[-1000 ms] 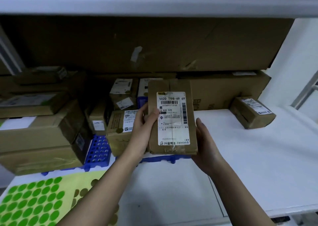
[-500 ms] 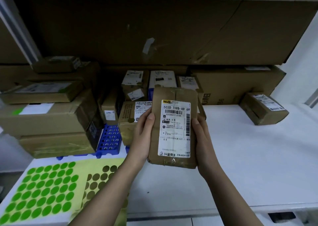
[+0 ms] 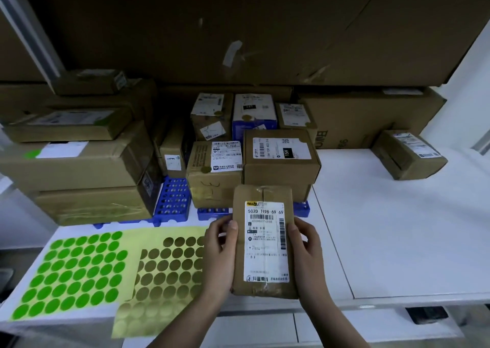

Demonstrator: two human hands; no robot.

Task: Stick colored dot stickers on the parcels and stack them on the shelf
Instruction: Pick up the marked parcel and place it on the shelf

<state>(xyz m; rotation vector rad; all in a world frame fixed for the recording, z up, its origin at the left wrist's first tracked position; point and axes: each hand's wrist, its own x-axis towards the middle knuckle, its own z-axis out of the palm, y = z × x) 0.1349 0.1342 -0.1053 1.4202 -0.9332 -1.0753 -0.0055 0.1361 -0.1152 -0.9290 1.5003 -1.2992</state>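
The brown parcel [image 3: 265,241] has come down lower, near the sticker sheets [image 3: 169,268], with left hand [image 3: 220,257] and right hand [image 3: 307,257] both holding its sides tight.

A parcel sorting room, or the back of a courier pick-up point.

I stand at a white shelf [image 3: 384,228] crowded with taped cardboard parcels [image 3: 281,159], nearly every one wearing a printed shipping label [image 3: 266,241] with barcodes and tracking codes. Larger cartons [image 3: 366,119] are stacked against the back, under another shelf board. Two sheets of round dot stickers, a green one [image 3: 71,273] and a gold one [image 3: 169,270], lie at the front edge, and blue plastic racks [image 3: 173,199] sit under some boxes.
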